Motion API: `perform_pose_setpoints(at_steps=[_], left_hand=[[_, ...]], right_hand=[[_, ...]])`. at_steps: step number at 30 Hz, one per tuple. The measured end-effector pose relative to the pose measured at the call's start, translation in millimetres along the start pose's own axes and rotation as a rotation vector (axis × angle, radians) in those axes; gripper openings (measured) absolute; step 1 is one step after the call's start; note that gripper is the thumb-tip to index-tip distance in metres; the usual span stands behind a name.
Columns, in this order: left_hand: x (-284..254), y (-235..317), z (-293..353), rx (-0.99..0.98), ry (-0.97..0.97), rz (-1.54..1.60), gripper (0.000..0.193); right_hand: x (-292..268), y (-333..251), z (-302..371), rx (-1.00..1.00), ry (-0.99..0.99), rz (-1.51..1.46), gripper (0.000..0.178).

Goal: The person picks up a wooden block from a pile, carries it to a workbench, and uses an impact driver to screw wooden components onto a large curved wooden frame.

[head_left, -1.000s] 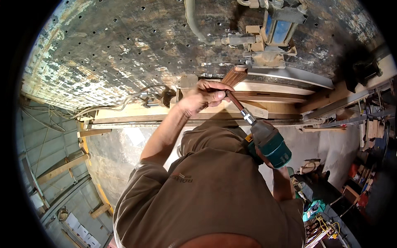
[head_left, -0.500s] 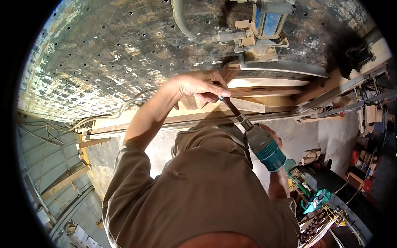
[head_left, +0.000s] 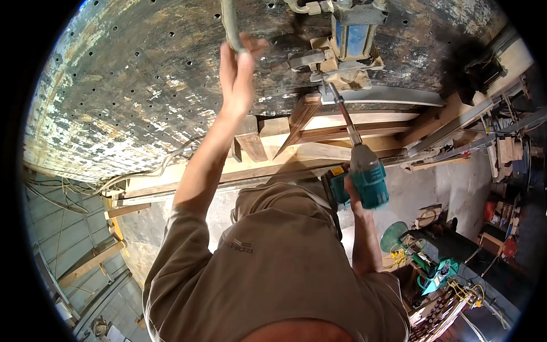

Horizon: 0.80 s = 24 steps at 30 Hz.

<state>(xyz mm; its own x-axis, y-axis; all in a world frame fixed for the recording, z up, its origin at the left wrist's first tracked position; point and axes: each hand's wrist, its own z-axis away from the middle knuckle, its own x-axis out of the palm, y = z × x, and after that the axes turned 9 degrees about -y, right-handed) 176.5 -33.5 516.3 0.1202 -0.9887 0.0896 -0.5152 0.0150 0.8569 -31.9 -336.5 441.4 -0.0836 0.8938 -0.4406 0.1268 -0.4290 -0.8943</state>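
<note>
My left hand (head_left: 236, 82) is raised at the dark perforated surface, its fingers closed around a pale hose (head_left: 229, 23); motion blurs the fingertips. In my right hand (head_left: 355, 199) is a teal cordless drill (head_left: 369, 182), gripped by its handle. From the drill's chuck a long driver shaft (head_left: 345, 114) points up and away. Its tip appears close to the metal foot of a blue cylinder clamp (head_left: 353, 43); I cannot tell whether they touch. Below the clamp, a brown wooden wedge (head_left: 302, 117) leans against the layered timber strips (head_left: 364, 121).
The dark perforated surface (head_left: 142, 74) curves across the far side. A long wooden ledge (head_left: 165, 179) runs along its lower edge, with cables (head_left: 165, 165) at the left. Tools and a green-handled device (head_left: 439, 273) lie at the lower right, beside stacked wood (head_left: 507, 151).
My left hand has left the driver shaft and moved up to the hose, which has shifted. The drill has risen, and its shaft now points toward the clamp.
</note>
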Motion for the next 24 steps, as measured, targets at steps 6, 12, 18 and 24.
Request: perform_pose_setpoints(at_steps=[6,12,18,24], left_hand=[[14,24,-69,-0.123,0.058,0.047,0.036],[31,45,-121,-0.141,0.049,-0.230,0.037],[34,59,-113,-0.116,0.045,-0.238,0.036],[24,49,-99,-0.040,0.062,-0.222,0.034]], right_hand=[[12,-15,-53,-0.102,0.076,0.132,0.033],[22,-13,-95,-0.146,0.099,0.156,0.011],[26,-29,-119,-0.163,0.061,0.155,0.009],[30,-63,-123,-0.102,0.136,0.135,0.014]])
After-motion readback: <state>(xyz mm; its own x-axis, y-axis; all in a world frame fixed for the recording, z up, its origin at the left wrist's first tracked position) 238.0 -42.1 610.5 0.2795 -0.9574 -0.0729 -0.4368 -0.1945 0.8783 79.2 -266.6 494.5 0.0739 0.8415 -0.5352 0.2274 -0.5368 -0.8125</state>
